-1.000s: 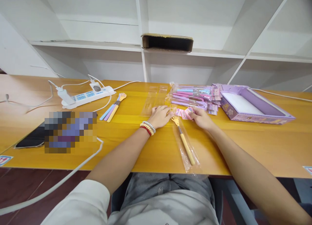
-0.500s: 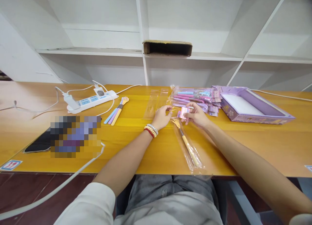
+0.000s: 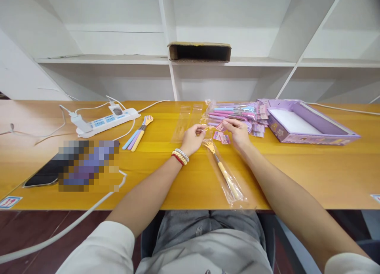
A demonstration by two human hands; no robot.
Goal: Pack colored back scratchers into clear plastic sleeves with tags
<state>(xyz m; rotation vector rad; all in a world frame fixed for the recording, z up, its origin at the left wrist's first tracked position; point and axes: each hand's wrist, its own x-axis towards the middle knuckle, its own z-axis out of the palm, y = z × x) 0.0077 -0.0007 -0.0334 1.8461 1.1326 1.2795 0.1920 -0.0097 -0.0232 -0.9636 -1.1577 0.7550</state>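
My right hand [image 3: 239, 133] pinches a small pink printed card [image 3: 220, 126] between thumb and fingertips. Just below it, more pink and purple cards [image 3: 221, 137] lie on the table. To the left, my left hand [image 3: 192, 140] has its thumb and fingers drawn together; a clear, shiny bit shows at the fingertips, too faint to make out. Between my forearms lies a yellow back scratcher [image 3: 225, 172] inside a clear plastic sleeve, its claw end pointing away from me. Behind my hands is a pile of bagged back scratchers [image 3: 231, 111] in pink, purple and blue.
A purple open box [image 3: 314, 138] stands at right. Flat clear sleeves [image 3: 182, 123] lie behind my left hand. Unwrapped back scratchers [image 3: 138, 134] rest at left, near a white power strip [image 3: 109, 121] with cables and a black phone [image 3: 50, 171]. A cardboard box [image 3: 200, 52] sits on the shelf.
The cards that were in my right hand now lie on the table, except one still pinched. My left hand stays close by, little changed. The view has shifted slightly.
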